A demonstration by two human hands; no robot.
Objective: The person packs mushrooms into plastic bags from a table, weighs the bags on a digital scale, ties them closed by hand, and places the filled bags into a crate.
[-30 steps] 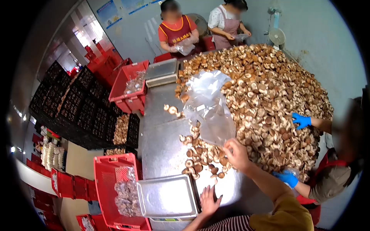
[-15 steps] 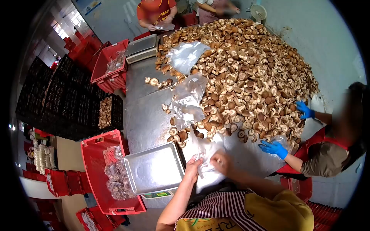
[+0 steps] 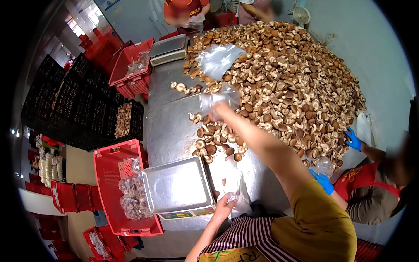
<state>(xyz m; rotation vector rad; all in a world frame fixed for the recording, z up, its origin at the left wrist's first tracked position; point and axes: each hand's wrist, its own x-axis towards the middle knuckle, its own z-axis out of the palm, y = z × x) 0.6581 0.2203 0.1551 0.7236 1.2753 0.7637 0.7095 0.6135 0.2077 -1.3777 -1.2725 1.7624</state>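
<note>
My left hand (image 3: 224,208) grips a clear plastic bag (image 3: 235,185) at the table's near edge, just right of the scale (image 3: 176,185). My right hand (image 3: 220,110) is stretched far forward over the table and is smeared by motion. It touches clear plastic bags (image 3: 227,94) lying at the left edge of the mushroom pile (image 3: 283,87); whether its fingers close on them I cannot tell. Loose mushrooms (image 3: 211,139) lie below that hand, between it and the scale.
Left of the scale a red crate (image 3: 102,174) holds bagged mushrooms. Farther back are another red crate (image 3: 126,83), a second scale (image 3: 169,47) and a plastic sheet (image 3: 220,59). A co-worker's blue-gloved hand (image 3: 323,181) is at the right; other people stand behind the pile.
My right hand has left the bag near my left hand and reached forward. The loose bags on the table have shifted away from me, uncovering mushrooms. My left hand keeps its bag, slightly lower.
</note>
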